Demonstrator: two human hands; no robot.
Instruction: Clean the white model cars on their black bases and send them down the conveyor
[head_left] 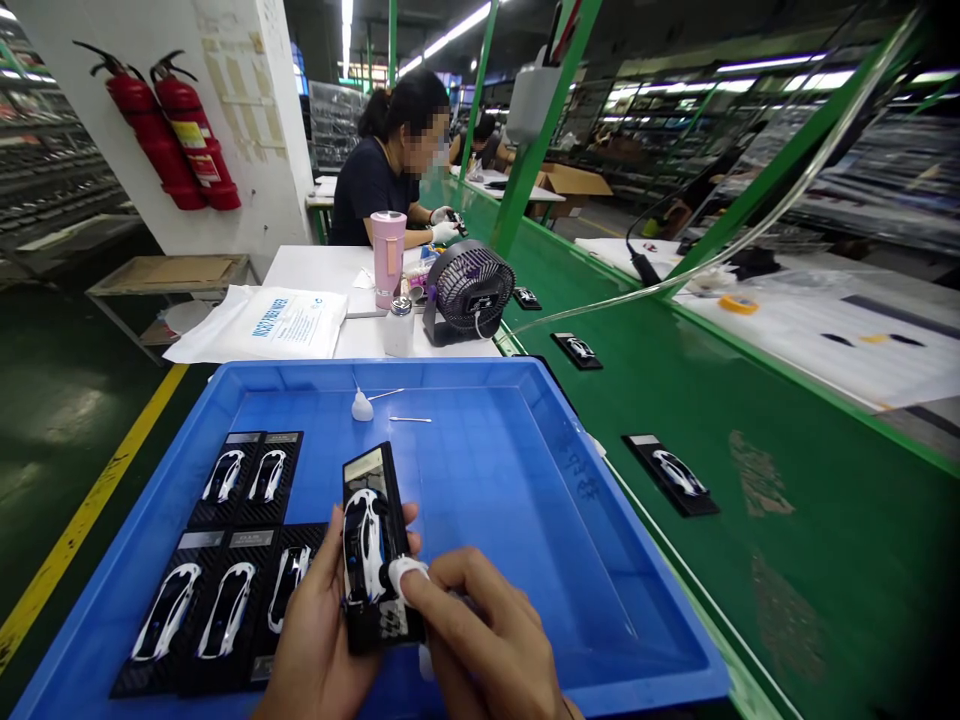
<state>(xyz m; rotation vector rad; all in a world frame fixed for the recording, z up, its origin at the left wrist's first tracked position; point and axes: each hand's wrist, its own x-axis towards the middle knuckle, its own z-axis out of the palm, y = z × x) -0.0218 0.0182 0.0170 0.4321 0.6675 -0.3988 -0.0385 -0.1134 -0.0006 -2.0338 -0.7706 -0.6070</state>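
Note:
My left hand [322, 620] grips a model car on a black base [366, 550], white and black, tilted up over the tray. My right hand [487, 630] pinches a small white piece [407, 572] against the car's right side near its lower end; whether it is cloth I cannot tell. Left of my hands, several similar model cars on black bases [231, 610] lie in the blue tray [495, 372]; my left hand partly covers one of them. A white dropper bottle [362, 406] and a cotton swab [410, 420] lie near the tray's far side.
Beyond the tray are a fan [471, 290], a pink tumbler [388, 260], a silver-capped bottle [400, 327] and a white package [289, 322]. More model cars [673, 475] sit on the green belt [750, 400] at right. A gloved co-worker [390, 170] sits further back.

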